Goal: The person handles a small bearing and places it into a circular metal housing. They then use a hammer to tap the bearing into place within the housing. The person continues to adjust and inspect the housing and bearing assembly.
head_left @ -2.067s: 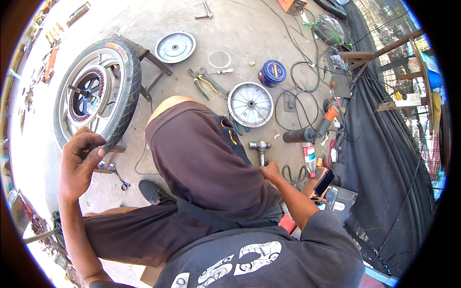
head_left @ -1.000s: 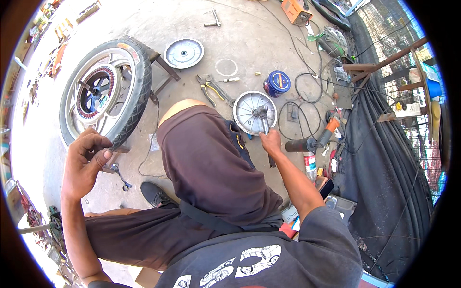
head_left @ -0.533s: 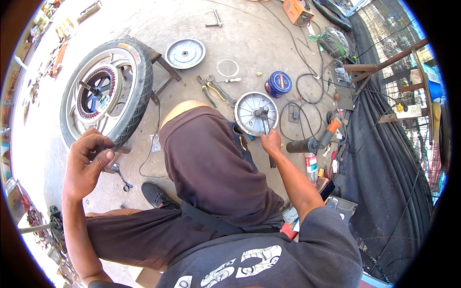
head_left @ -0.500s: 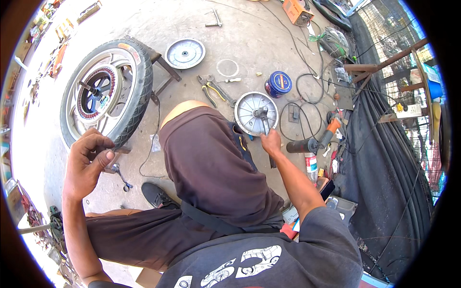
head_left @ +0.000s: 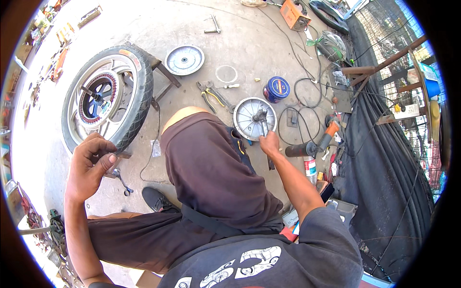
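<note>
My right hand [head_left: 270, 143] is wrapped around the handle of a hammer [head_left: 260, 115]. Its metal head sits over the middle of a round, ribbed metal hub cover [head_left: 247, 126] on the floor. Whether head and cover touch, I cannot tell. Raised on the left, my left hand [head_left: 91, 161] has its fingers curled toward the thumb; what it pinches, if anything, is too small to make out. Just beyond it a motor wheel with a black tyre [head_left: 140, 108] leans on a dark low stand [head_left: 165, 74]. Copper windings [head_left: 81, 109] ring its open centre around an axle.
A second round cover [head_left: 184, 60], pliers [head_left: 205, 102], a wrench [head_left: 225, 103] and a blue tub [head_left: 276, 89] lie or stand ahead. To the right are an angle grinder [head_left: 307, 148], looped cables [head_left: 300, 108] and a black sheet [head_left: 379, 192]. An orange box [head_left: 295, 15] stands farther off.
The whole view has shifted slightly. My right hand still grips the hammer over the cover, and my left hand keeps its curled pose beside the tyre.
</note>
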The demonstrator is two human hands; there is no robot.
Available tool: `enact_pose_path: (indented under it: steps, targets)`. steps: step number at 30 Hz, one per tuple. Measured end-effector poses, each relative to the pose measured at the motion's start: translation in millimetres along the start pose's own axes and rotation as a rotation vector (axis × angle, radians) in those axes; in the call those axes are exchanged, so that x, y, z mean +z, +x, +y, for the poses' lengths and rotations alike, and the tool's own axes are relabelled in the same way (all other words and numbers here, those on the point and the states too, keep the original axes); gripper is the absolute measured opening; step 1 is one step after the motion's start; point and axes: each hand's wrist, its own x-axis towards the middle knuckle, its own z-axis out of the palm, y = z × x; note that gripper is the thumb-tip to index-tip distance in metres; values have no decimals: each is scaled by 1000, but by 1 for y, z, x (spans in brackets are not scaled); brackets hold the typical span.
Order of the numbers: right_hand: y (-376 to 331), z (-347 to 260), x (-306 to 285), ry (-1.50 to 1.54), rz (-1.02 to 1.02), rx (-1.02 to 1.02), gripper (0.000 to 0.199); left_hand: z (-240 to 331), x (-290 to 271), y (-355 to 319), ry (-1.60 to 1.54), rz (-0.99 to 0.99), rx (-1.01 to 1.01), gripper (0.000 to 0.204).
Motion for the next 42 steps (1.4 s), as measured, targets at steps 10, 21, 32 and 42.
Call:
enact_pose_path:
  steps: [10, 21, 32, 42]
  targets:
    - [9, -4, -6, -23, -25, -4, 36, 1, 2, 1, -28, -3, -9, 22]
    - [-12, -11, -1, 15, 36, -18, 36, -3, 0, 1, -11, -11, -9, 24]
    - [-18, -11, -3, 56, 79, 23, 35, 2, 1, 2, 9, -25, -24, 25]
    - [-7, -17, 3, 26, 75, -28, 36, 0, 1, 2, 7, -27, -28, 24]
